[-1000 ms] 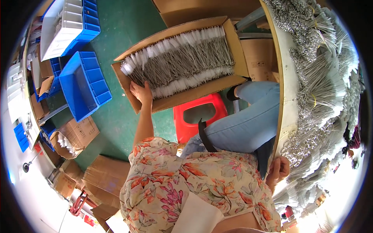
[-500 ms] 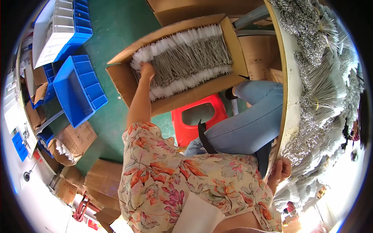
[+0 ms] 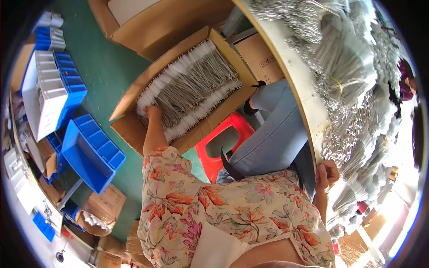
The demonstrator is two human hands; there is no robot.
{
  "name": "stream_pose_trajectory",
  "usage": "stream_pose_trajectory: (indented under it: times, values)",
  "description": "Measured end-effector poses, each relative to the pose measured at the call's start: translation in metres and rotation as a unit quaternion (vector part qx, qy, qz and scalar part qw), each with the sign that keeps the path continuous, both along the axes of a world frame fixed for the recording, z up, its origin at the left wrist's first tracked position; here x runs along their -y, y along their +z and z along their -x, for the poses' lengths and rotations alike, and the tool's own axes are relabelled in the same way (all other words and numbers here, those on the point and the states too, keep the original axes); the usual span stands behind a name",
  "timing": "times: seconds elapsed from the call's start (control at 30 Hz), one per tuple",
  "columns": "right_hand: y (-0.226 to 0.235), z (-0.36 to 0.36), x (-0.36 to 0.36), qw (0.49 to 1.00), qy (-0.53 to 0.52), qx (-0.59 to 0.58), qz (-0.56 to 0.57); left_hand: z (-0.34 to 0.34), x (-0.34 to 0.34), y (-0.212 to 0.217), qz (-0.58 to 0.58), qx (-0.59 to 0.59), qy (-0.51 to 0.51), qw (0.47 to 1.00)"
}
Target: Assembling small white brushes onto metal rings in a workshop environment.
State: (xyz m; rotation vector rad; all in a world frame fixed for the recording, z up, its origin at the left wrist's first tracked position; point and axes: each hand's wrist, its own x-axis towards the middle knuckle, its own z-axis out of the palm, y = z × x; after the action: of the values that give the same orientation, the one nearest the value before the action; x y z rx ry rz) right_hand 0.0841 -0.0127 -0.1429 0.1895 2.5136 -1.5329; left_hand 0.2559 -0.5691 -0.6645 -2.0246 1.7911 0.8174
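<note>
My left hand (image 3: 153, 111) reaches down into an open cardboard box (image 3: 187, 142) and touches the white bristle ends at its left end. Its fingertips are hidden there. Thin wire brushes (image 3: 192, 85) with white bristles and twisted metal stems fill the box in packed rows. Beside the table edge, my right hand (image 3: 327, 175) has its fingers curled in, and nothing shows between them. Nearest to it on the table lie the looped metal ends of more wire brushes (image 3: 344, 138).
A red plastic stool (image 3: 210, 154) stands under the box's near side. Blue bins (image 3: 96, 154) and a white bin (image 3: 51, 96) are at the left. Another large carton (image 3: 165, 29) lies beyond the box. The table's edge (image 3: 286, 85) curves along my right side.
The view has turned, so the box sits further left and looks more tilted. My left hand stays at the brushes' left end. The right hand's fingers have loosened slightly.
</note>
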Motion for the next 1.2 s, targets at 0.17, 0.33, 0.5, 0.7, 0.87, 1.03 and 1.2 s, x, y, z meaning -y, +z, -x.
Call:
stream_pose_trajectory:
  times: [0.17,0.33,0.5,0.7,0.87,1.03,1.2]
  values:
    - [0.002,0.000,-0.014,0.997,0.060,-0.004,-0.048,0.034,-0.059,0.073,-0.115,-0.025,-0.069,0.991]
    - [0.008,0.003,-0.013,0.992,0.100,-0.047,-0.053,0.038,-0.076,0.177,0.017,-0.016,-0.173,0.985]
    - [0.003,0.004,-0.021,0.982,0.145,-0.097,-0.072,0.150,-0.147,0.220,0.221,-0.368,-0.418,0.801]
    - [0.000,0.003,-0.017,0.983,0.142,-0.097,-0.065,0.306,-0.188,0.150,0.182,-0.351,-0.724,0.565]
    - [-0.002,0.006,-0.013,0.975,0.155,-0.122,-0.103,0.313,-0.186,0.098,0.125,-0.357,-0.729,0.570]
    - [0.002,0.009,-0.025,0.974,0.157,-0.107,-0.124,0.266,-0.199,0.141,0.137,-0.253,-0.736,0.612]
    - [0.004,0.010,-0.021,0.985,0.127,-0.050,-0.101,0.226,-0.185,0.115,0.124,-0.263,-0.709,0.642]
